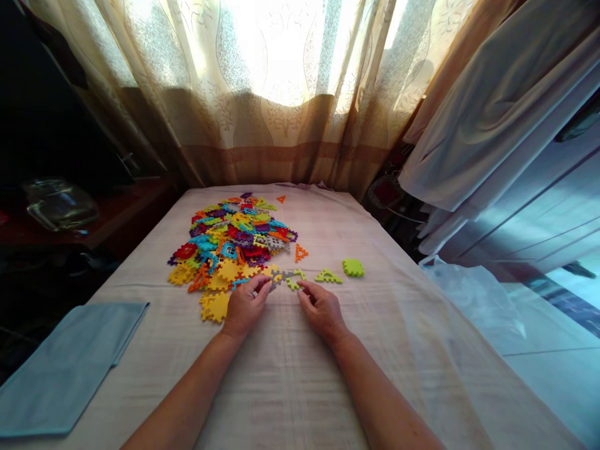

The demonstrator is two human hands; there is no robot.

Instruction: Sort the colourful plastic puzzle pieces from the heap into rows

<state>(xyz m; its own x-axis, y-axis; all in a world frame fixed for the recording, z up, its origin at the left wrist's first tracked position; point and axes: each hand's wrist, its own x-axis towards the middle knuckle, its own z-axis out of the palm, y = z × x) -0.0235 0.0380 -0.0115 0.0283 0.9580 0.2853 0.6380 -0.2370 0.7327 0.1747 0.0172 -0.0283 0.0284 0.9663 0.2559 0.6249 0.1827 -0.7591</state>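
My left hand is closed in a pinch on the edge of a grey interlocking tile. Just across from it, my right hand pinches a light green open-frame tile. The two tiles are side by side at the fingertips; whether they are joined I cannot tell. To the right of them lie a green triangular piece and a solid green square tile. Yellow tiles lie beside my left hand, at the near edge of a large heap of mixed-colour tiles.
A pale cloth covers the table. Loose orange triangles lie right of the heap. A folded blue cloth rests at the left edge. Beyond the right edge is a clear plastic bag; a curtain hangs behind the table.
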